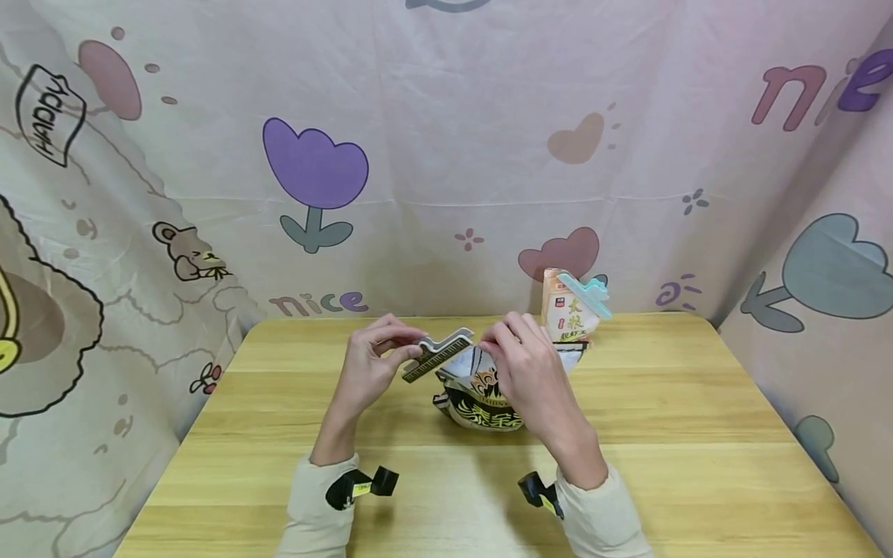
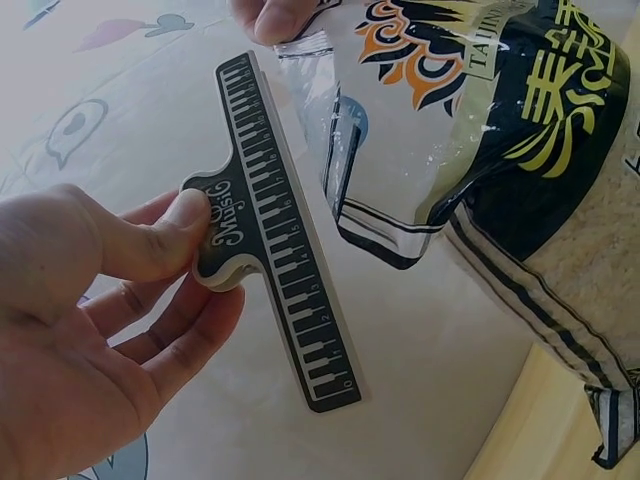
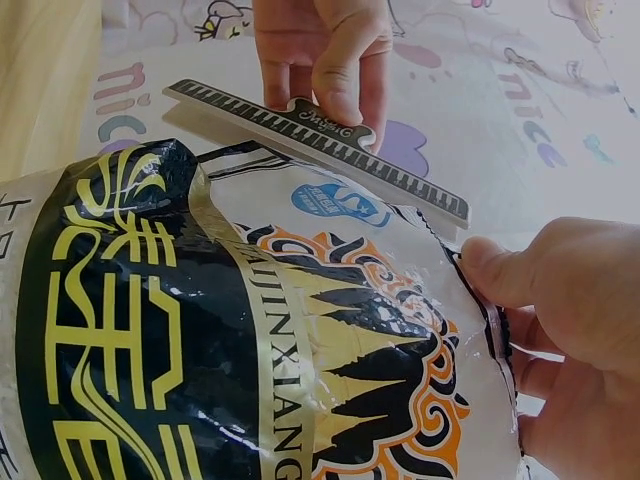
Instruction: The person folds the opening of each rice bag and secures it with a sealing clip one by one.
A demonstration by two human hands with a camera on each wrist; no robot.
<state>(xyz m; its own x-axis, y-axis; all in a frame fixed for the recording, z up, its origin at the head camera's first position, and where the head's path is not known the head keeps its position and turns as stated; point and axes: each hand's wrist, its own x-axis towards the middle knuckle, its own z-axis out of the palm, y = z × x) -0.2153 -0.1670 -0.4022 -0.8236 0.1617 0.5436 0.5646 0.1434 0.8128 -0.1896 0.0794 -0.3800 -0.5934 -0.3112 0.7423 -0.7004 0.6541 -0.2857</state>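
Observation:
My left hand [image 1: 368,364] pinches a black bag clip [image 2: 290,250] by its handle, between the thumb and fingers. The clip is long, with a piano-key print and the word "Music". It is held tilted beside the top edge of a plastic bag [image 1: 481,407]; whether it touches the film cannot be made out. The bag is white, black and gold, with orange flame shapes, and pale grains show through its clear part in the left wrist view. My right hand [image 3: 570,310] pinches the bag's top edge at the right corner, thumb on the near side.
Behind the bag, near the back of the wooden table [image 1: 663,403], stands a smaller orange-and-white packet [image 1: 563,314] with a light blue clip [image 1: 587,294] across its top. A printed curtain [image 1: 432,155] hangs at the table's back and sides.

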